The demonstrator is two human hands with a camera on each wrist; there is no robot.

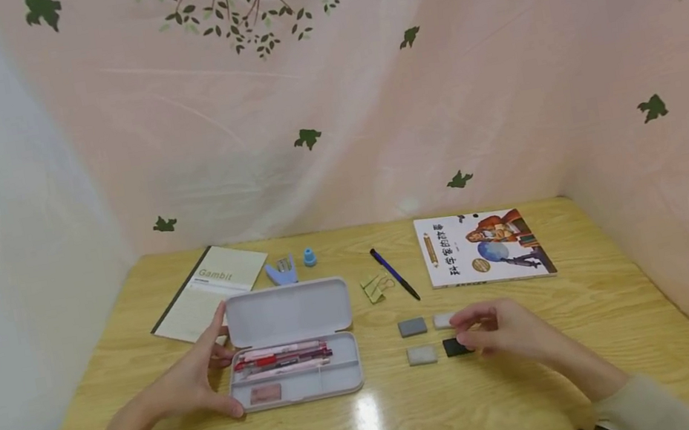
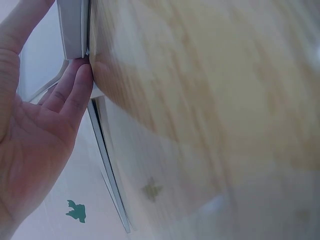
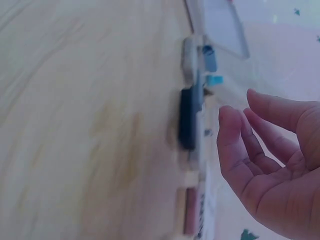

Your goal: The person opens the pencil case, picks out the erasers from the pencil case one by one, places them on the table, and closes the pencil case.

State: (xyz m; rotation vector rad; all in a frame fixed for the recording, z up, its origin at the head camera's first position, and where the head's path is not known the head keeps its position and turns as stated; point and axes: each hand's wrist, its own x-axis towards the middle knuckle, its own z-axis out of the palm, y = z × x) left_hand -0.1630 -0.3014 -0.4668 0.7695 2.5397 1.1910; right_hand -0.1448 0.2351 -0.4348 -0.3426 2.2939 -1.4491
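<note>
A pale pencil case (image 1: 342, 377) lies with its lid (image 1: 289, 314) raised; inside are several pens (image 1: 286, 356) and a pink eraser (image 1: 266, 393) in the front compartment. My left hand (image 1: 192, 386) holds the case at its left end, thumb at the front corner, fingers behind near the hinge. To the right lie small rectangular erasers: a dark grey one (image 1: 412, 327), a light one (image 1: 422, 355), a white one (image 1: 442, 320) and a black one (image 1: 455, 347). Over the black and white ones hovers my right hand (image 1: 501, 329), thumb and fingers apart with nothing between them.
Behind the case are a notebook (image 1: 219, 276), a blue-handled item (image 1: 282, 276) and a small blue cap-like piece (image 1: 309, 257). Farther right lie a yellow-green binder clip (image 1: 373, 289), a blue pen (image 1: 394, 273) and a picture book (image 1: 485, 247). Patterned curtains (image 1: 230, 173) border the table.
</note>
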